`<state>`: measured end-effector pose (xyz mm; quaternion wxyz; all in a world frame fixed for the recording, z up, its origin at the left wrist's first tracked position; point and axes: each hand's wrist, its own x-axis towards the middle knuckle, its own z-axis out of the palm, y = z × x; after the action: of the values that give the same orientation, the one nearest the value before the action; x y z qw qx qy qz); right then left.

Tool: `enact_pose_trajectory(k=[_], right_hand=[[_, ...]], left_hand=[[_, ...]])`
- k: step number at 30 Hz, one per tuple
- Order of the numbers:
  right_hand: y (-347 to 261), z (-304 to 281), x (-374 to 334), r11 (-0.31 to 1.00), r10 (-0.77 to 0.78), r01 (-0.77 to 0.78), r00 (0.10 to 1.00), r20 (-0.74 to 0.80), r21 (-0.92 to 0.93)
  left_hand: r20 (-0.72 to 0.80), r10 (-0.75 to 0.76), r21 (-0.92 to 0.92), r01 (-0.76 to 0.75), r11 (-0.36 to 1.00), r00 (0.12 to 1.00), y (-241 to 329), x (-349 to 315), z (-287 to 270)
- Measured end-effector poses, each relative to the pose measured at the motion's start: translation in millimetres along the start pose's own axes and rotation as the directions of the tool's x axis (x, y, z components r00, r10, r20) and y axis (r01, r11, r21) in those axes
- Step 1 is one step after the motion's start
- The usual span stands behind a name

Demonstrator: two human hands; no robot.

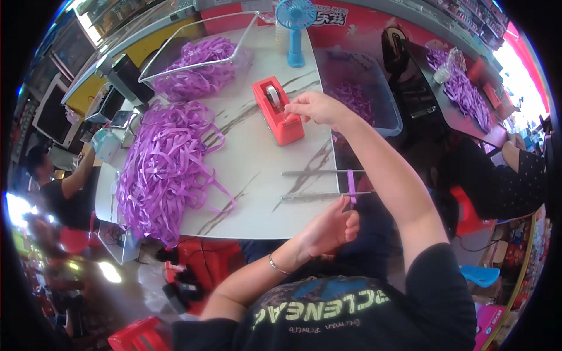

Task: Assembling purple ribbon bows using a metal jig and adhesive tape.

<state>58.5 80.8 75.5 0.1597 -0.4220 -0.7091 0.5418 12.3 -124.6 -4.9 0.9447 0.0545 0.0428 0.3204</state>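
Fingertips pinched, your right hand meets the tape dispenser; your left hand, grip unclear, sits nearer the rod-crossing purple ribbon.

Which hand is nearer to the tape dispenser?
Right. The right hand is at the near end of the tape dispenser; the left hand is farther off, by the purple strip.
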Motion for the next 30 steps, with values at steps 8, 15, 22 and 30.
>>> enact_pose_trajectory(k=[8, 15, 22, 30], right_hand=[[-5.1, 1.8, 10.0, 0.980, 0.126, -0.129, 0.992, 0.031, 0.150], [-11.5, -3.5, -1.9, 0.963, 0.066, -0.064, 0.998, 0.001, 0.260], [14.4, 28.1, -41.3, 0.967, 0.004, 0.020, 0.996, -0.094, 0.253], [26.8, 46.6, -37.5, 0.953, 0.028, 0.048, 0.970, -0.243, 0.300]], left_hand=[[0.014, 0.026, -0.012, -0.026, 1.000, 1.000, 0.3, -0.5, -0.4], [-0.008, 0.008, 0.023, -0.008, 1.000, 1.000, 2.1, 1.1, 1.1], [-0.013, 0.002, 0.023, -0.002, 1.000, 1.000, 1.9, -0.4, 1.5], [-0.022, 0.010, 0.031, -0.009, 0.999, 1.000, 0.5, 0.9, 2.3]])
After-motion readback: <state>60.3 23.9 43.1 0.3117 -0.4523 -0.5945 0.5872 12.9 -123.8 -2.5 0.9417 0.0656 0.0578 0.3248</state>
